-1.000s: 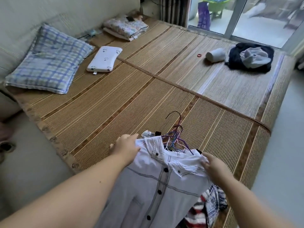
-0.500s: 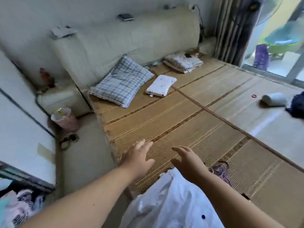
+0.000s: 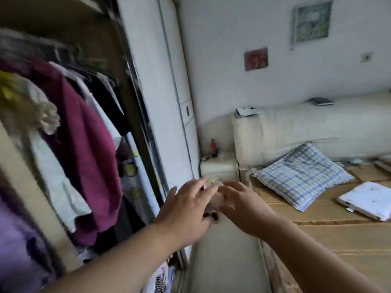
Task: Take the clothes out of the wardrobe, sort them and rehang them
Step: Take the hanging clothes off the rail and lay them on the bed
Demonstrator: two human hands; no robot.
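Observation:
The open wardrobe (image 3: 135,85) fills the left of the view, blurred by motion. Inside hang a maroon garment (image 3: 84,149), a pale shirt (image 3: 57,182), dark clothes (image 3: 110,102) and a purple garment (image 3: 14,235) at the lower left. My left hand (image 3: 186,210) is stretched out in front of me, fingers apart, holding nothing. My right hand (image 3: 245,206) is beside it, also empty with fingers spread. Both hover over the floor gap between wardrobe and bed, to the right of the hanging clothes.
A white sliding door (image 3: 163,102) stands right of the wardrobe opening. A bed with a bamboo mat (image 3: 338,240) lies at right, bearing a blue checked pillow (image 3: 300,176) and a small white pillow (image 3: 368,199). A small bedside cabinet (image 3: 220,168) stands at the wall.
I have let go of the white shirt on the bed and turned left to face the wardrobe. Both hands are now empty and raised toward it.

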